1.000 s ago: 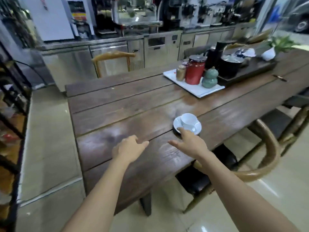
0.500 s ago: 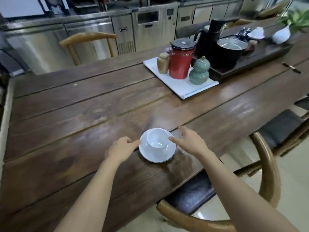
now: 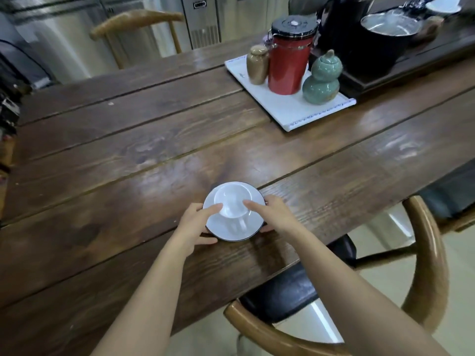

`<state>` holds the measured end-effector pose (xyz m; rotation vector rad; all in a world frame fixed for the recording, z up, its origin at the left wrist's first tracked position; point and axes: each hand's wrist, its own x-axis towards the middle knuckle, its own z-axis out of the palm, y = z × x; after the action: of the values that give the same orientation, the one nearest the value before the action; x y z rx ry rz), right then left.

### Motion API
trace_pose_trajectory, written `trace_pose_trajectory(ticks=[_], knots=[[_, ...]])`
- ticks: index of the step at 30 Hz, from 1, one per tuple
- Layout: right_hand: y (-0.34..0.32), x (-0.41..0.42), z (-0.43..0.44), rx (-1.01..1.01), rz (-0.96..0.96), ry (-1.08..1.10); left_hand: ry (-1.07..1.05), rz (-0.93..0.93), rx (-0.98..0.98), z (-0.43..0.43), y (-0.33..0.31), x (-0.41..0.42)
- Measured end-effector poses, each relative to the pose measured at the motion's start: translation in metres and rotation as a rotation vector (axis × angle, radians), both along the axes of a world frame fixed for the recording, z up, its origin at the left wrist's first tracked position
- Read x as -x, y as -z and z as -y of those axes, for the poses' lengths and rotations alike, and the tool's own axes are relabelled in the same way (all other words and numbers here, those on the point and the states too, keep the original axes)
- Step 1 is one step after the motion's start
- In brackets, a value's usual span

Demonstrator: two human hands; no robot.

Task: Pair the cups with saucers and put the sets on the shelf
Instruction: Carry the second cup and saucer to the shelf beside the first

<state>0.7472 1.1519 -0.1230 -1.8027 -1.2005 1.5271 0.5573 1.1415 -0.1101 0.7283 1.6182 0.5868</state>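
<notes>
Now both my hands grasp the saucer at lower centre frame on the table: left hand, right hand. Cup sits on it, index fingertips touching the cup's sides.

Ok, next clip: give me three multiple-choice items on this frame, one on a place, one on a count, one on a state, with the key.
1. Where does the white cup sit?
A. on the white saucer
B. on the white tray
C. on the chair

2. How many containers stand on the white tray?
A. one
B. three
C. five

3. What are the hands doing?
A. resting flat on the table, apart from the saucer
B. holding the saucer at both sides
C. lifting the red canister

Key: 1 A, the cup stands in the saucer's middle. 2 B, brown jar, red canister, green gourd jar. 3 B, left hand and right hand grip opposite rims.
</notes>
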Motion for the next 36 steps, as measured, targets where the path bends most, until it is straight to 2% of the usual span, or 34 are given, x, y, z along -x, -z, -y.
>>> trace_pose_trajectory(ticks=[2, 5, 10, 15, 19, 29, 36], knots=[[-0.004, 0.005, 0.003, 0.093, -0.113, 0.088, -0.081, 0.077, 0.004, 0.005, 0.003, 0.001], [-0.013, 0.012, 0.012, 0.123, -0.157, 0.103, -0.143, 0.158, 0.033, 0.012, 0.004, 0.007], [-0.027, 0.030, 0.028, 0.091, -0.237, 0.136, -0.168, 0.134, -0.021, 0.029, -0.010, 0.020], [-0.049, 0.071, 0.050, -0.013, -0.249, 0.023, -0.270, 0.325, -0.140, 0.072, -0.033, 0.058], [-0.070, 0.122, 0.080, -0.055, -0.285, -0.075, -0.412, 0.348, -0.224, 0.120, -0.052, 0.100], [-0.112, 0.288, 0.235, -0.048, -0.389, -0.471, -0.697, 0.295, -0.428, 0.329, -0.096, 0.238], [-0.110, 0.423, 0.381, -0.033, -0.444, -0.827, -1.104, 0.184, -0.551, 0.520, -0.110, 0.315]])
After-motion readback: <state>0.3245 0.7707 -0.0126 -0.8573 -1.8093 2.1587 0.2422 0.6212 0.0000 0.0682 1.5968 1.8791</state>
